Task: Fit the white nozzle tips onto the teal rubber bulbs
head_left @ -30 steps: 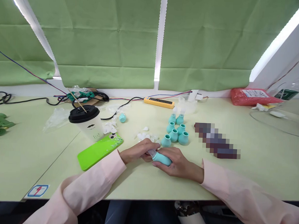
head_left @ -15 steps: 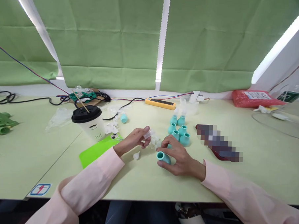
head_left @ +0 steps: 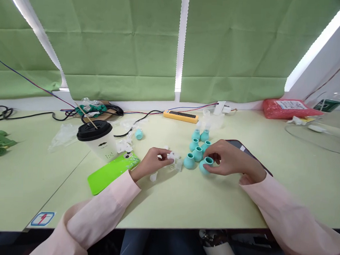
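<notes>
My right hand [head_left: 227,158] grips a teal bulb-shaped piece [head_left: 206,167] by its side, its round opening facing up. Beside it, several more teal pieces [head_left: 197,154] stand upright in a cluster, and the two at the back have clear tips on top. My left hand [head_left: 154,162] pinches at a small pile of translucent white parts [head_left: 177,163]; what its fingertips hold is too small to name. One loose white part [head_left: 153,176] lies below that hand. Apart from the cluster, a single teal piece [head_left: 139,134] lies farther back.
A lidded paper cup [head_left: 101,147] and a green phone case [head_left: 108,173] are on the left. Behind the right hand lies a dark phone [head_left: 239,145]. A yellow device [head_left: 180,116], cables and a red package [head_left: 289,109] line the back.
My right hand has moved right and away from me with the teal piece, to the cluster's front right. My left hand has lowered to the white parts. The view has shifted slightly.
</notes>
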The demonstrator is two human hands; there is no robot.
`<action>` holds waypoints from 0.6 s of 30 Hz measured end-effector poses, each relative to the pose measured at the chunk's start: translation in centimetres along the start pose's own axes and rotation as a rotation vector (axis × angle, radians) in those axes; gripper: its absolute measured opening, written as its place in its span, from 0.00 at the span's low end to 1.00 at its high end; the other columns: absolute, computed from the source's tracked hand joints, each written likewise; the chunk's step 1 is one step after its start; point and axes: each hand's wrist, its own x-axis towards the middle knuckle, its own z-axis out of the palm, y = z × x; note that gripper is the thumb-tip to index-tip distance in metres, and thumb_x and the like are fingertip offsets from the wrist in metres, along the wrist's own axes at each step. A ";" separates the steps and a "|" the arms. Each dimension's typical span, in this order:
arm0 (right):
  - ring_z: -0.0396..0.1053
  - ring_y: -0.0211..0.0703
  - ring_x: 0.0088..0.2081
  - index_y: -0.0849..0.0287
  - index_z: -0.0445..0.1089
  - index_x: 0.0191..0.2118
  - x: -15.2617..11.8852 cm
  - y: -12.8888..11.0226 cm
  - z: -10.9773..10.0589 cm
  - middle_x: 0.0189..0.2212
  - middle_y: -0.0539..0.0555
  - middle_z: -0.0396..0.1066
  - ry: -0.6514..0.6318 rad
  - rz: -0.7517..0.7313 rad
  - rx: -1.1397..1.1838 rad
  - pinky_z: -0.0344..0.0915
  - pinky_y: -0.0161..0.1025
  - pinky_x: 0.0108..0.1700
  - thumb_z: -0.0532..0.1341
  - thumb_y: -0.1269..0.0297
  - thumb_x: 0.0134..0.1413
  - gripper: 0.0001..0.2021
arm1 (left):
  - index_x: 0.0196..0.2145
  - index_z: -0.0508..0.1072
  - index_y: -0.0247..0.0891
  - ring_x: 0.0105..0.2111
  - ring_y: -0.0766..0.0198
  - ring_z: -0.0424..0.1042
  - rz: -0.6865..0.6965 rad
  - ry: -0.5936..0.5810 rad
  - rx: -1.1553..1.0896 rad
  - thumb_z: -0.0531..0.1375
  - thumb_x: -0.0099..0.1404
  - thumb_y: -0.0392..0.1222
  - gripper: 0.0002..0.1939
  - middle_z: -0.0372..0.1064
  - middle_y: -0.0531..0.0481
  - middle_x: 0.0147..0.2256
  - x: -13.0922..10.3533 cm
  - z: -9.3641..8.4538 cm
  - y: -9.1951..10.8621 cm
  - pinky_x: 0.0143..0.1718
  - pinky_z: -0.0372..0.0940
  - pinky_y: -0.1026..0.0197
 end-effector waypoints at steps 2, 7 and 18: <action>0.54 0.31 0.16 0.60 0.66 0.20 0.1 0.2 0.3 0.12 0.47 0.59 -0.031 0.043 -0.043 0.50 0.31 0.22 0.56 0.64 0.40 0.06 | 0.25 0.70 0.33 0.19 0.72 0.55 0.072 0.014 0.175 0.52 0.56 0.47 0.14 0.58 0.55 0.18 -0.3 0.2 0.5 0.23 0.55 0.68; 0.61 0.34 0.18 0.59 0.68 0.25 0.4 0.8 0.9 0.16 0.48 0.66 -0.107 0.132 -0.036 0.52 0.31 0.23 0.57 0.61 0.43 0.08 | 0.22 0.71 0.32 0.23 0.68 0.59 0.238 0.125 0.505 0.54 0.54 0.42 0.11 0.62 0.50 0.20 -0.8 0.9 1.0 0.25 0.57 0.66; 0.66 0.39 0.27 0.62 0.64 0.41 0.7 -2.9 3.9 0.27 0.55 0.70 0.483 -0.189 -0.184 0.58 0.34 0.27 0.56 0.55 0.46 0.18 | 0.33 0.73 0.32 0.20 0.72 0.60 0.142 0.060 0.106 0.57 0.51 0.39 0.12 0.63 0.52 0.21 -1.4 1.4 1.4 0.22 0.60 0.69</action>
